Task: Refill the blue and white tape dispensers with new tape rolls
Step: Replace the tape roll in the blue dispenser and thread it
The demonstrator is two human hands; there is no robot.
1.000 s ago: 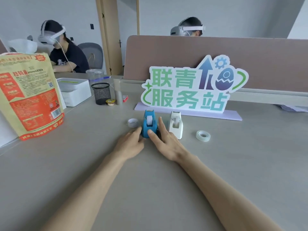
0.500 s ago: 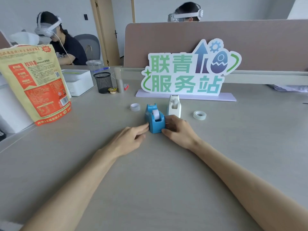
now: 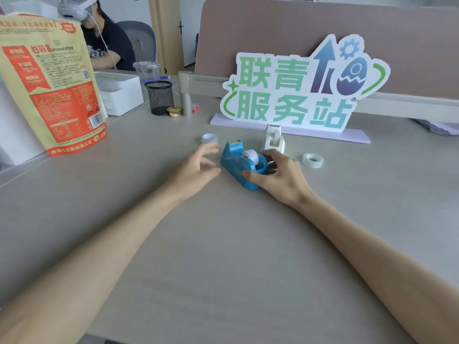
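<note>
On a grey desk (image 3: 223,244), the right hand (image 3: 278,176) grips the blue tape dispenser (image 3: 239,165), thumb on its near side. The left hand (image 3: 196,167) hovers beside it, fingers spread and empty. The white dispenser (image 3: 273,140) stands just behind; tape rolls (image 3: 313,160) lie either side.

1. The white-edged standing cutout sign (image 3: 298,95) at the back of the grey desk reads "联青" above "服务站" in green characters.
2. The tall yellow and red printed pouch (image 3: 49,88) carries a barcode and small Chinese print, too blurred to read.
</note>
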